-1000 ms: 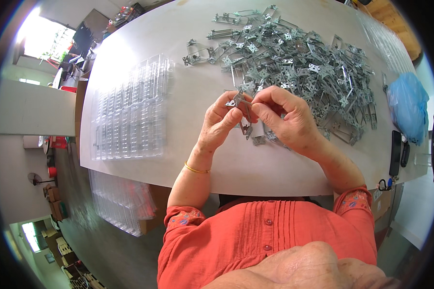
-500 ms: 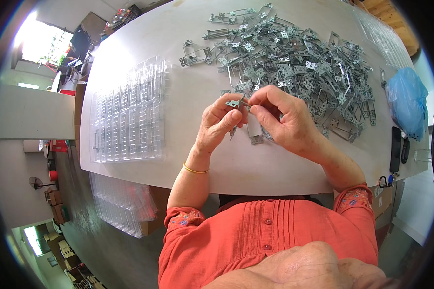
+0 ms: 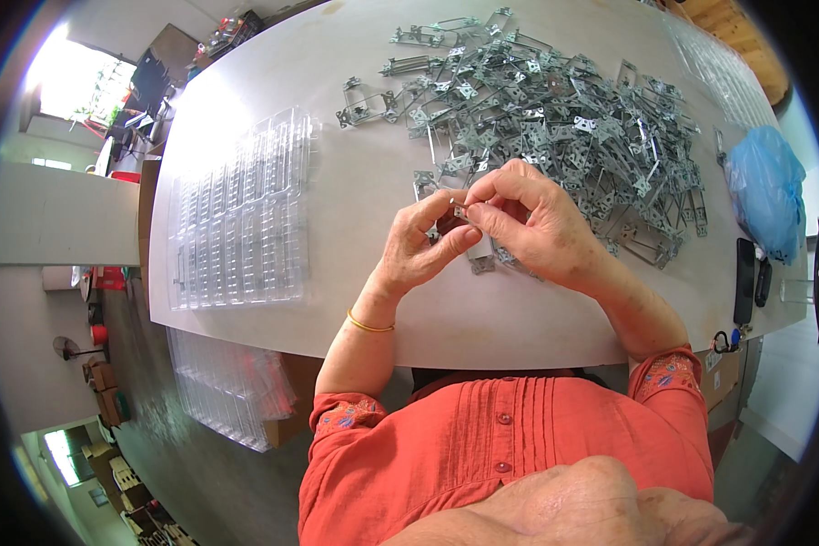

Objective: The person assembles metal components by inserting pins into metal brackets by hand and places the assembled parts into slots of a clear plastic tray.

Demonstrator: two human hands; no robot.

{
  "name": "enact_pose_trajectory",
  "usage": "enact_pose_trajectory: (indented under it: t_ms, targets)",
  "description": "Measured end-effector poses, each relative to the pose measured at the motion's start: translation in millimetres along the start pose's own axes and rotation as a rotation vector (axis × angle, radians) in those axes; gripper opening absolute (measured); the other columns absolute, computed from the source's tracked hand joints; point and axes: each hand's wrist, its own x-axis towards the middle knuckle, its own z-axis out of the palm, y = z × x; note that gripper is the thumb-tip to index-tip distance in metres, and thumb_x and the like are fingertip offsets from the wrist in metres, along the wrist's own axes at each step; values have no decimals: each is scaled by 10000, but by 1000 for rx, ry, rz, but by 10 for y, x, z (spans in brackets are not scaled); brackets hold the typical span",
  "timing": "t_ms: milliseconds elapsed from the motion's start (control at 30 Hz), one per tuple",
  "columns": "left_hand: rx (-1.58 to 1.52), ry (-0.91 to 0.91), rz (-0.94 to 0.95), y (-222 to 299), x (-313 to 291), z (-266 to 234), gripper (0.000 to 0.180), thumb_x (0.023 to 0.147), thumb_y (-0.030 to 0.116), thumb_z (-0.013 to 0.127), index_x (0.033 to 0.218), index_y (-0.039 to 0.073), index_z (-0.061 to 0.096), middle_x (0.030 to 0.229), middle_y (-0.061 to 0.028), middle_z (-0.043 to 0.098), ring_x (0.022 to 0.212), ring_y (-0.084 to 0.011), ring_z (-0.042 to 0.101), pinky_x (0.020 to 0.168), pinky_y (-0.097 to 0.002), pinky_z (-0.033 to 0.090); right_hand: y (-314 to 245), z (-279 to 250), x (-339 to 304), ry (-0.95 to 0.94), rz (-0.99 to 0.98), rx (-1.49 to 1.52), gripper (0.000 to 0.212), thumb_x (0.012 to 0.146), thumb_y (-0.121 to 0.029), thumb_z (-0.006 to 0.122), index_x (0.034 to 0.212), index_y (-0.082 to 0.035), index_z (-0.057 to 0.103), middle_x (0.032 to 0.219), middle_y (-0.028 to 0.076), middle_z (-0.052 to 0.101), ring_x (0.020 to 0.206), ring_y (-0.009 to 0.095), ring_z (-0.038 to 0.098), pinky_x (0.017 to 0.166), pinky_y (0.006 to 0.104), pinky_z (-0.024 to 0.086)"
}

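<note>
So both hands are up at the center of the frame, working on one little metal piece. The left hand point(image 3: 419, 247) and the right hand point(image 3: 532, 223) meet fingertip to fingertip, and the small metal part point(image 3: 461, 212) sits pinched right between them, just above the middle of the frame. It's tiny, shiny silver, looks like stamped sheet metal, but most of it is covered by the fingers, so I can't make out its full shape. The left fingers point(image 3: 432, 207) are curled in narrow around it, thumb and index closed on the piece, and the right fingers are bunched tight on it from the other side too.

Just under the hands there's another flat metal bracket point(image 3: 480, 259) lying on the desk point(image 3: 355, 155), partly hidden by the right palm. It's grey, with what look like little tabs at the end.

The upper right of the frame is one big pile of metal brackets point(image 3: 555, 109): long thin silver frames with punched holes, all tangled over each other. The right hand is touching the near edge of that pile.

On the left side of the desk there's a clear plastic tray point(image 3: 237, 218) with rows of compartments. At the far right edge, a blue plastic bag point(image 3: 769, 187) and a dark phone point(image 3: 745, 278).
</note>
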Motion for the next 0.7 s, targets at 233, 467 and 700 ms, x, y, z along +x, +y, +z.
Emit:
enact_pose_trajectory:
  t_ms: [233,467,700]
  targets:
    - [-60,-133,-60,8,-8,47,365,913,263,701,1122,-34,658,826,-14,619,745,-127,566,686,-263,454,3,24,35,193,23,287,85,978,-109,608,992,-28,628,871,5,578,727,47,537,616,221,435]
    - [-567,95,-127,-27,0,-42,504,1015,430,517,1148,-38,648,764,-28,568,678,-105,458,624,-246,363,-34,2,26,60,187,318,91,991,-127,593,988,-43,627,687,-59,517,611,20,435,534,222,366]
    - [-590,109,-99,-50,-4,-32,481,1009,421,533,1136,-26,658,756,-19,565,673,-102,448,624,-245,364,63,59,45,34,168,150,89,974,-128,608,975,-41,625,606,-35,471,556,34,396,488,249,327]
